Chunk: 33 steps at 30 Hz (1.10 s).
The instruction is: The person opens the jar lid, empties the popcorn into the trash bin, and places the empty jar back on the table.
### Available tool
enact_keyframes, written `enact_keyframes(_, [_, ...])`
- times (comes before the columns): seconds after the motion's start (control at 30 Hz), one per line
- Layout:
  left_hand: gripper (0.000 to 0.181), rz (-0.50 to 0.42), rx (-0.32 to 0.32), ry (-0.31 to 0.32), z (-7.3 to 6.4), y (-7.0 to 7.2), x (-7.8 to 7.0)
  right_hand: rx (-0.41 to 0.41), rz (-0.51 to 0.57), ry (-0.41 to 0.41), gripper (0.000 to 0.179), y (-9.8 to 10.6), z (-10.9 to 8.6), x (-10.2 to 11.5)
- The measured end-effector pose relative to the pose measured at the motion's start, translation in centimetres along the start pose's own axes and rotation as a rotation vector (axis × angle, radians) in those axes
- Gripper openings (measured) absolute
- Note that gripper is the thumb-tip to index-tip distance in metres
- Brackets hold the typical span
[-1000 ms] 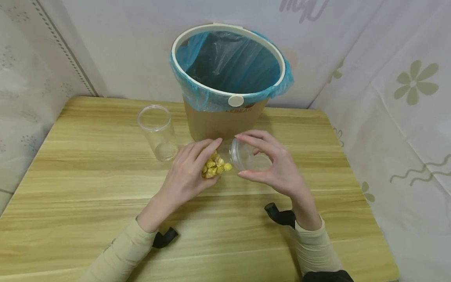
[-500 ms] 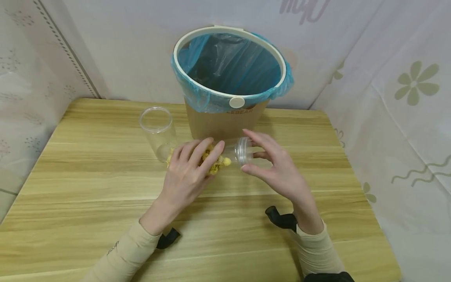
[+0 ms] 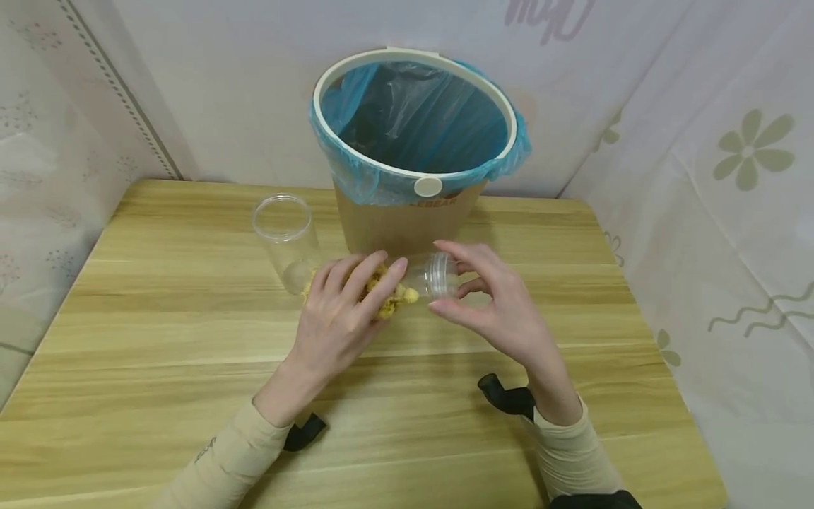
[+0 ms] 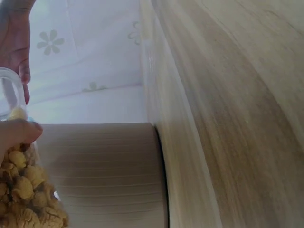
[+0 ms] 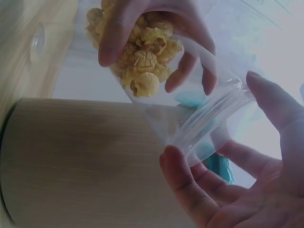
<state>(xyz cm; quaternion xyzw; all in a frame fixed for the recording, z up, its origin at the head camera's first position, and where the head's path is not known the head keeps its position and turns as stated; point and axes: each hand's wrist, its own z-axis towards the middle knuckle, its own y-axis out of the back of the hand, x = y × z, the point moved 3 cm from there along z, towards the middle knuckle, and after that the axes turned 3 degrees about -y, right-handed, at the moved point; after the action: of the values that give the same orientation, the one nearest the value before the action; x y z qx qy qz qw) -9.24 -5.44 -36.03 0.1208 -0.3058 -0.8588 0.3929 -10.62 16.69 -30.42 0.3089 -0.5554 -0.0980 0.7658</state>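
Backdrop (image 3: 229,106) of pale printed sheets, closing off the back and sides. Table (image 3: 159,353) of wood grain, bearing the rest. Bin (image 3: 397,230), upright at the far edge, mouth upward; its blue liner (image 3: 362,180) is folded over the top beneath a white ring (image 3: 428,186), presumably so that the bag cannot slip inward.

Left hand (image 3: 340,304): wrapped over the clear body of the jar, fingers across the upper side and thumb opposite, apparently bearing most of its weight. Right hand (image 3: 499,300): thumb and fingertips spread to opposite edges of the jar's ridged end, pinching it. Hands apart from each other, joined only through the jar (image 3: 416,268), which lies almost on its side above the table, before the bin, ridged end to the right; this pose probably lets one hand steady while the other works the end. Whether the ridges belong to a lid or to the neck cannot be told.

Cup (image 3: 286,244), clear, upright left of the bin, untouched by the right hand. Popcorn (image 5: 145,61), yellow, inside the jar, mostly around the left hand's grip, with one piece nearer the ridges.
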Motion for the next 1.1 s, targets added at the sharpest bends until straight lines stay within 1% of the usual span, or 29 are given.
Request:
enact_keyframes(0.1, [0.097,-0.042,0.053,0.026,-0.1,0.0,0.2,-0.001,-0.019,0.064,0.072,0.1,0.0,0.1])
enact_keyframes(0.2, [0.095,-0.129,0.112,0.059,-0.1,-0.1,0.5,-0.002,-0.046,0.136,0.072,0.3,0.0,0.2])
enact_keyframes(0.3, [0.094,-0.216,0.152,0.089,-0.1,-0.1,0.7,0.001,-0.064,0.193,0.073,0.4,0.0,0.4])
enact_keyframes(0.37, [0.093,-0.250,0.165,0.101,-0.1,-0.1,0.8,0.008,-0.067,0.212,0.073,0.5,-0.1,0.4])
enact_keyframes(0.5, [0.092,-0.269,0.172,0.108,-0.1,0.0,0.8,0.011,-0.056,0.221,0.073,0.5,-0.1,0.5])
enact_keyframes(0.7, [0.091,-0.279,0.166,0.112,0.0,0.0,0.9,-0.008,-0.023,0.219,0.078,0.6,-0.2,0.4])
enact_keyframes(0.83, [0.090,-0.283,0.158,0.112,-0.1,-0.1,1.0,-0.015,-0.005,0.210,0.080,0.8,-0.4,0.3])
enact_keyframes(1.1, [0.089,-0.295,0.138,0.121,0.0,-0.1,1.4,-0.016,0.023,0.222,0.080,1.4,-0.3,0.3])
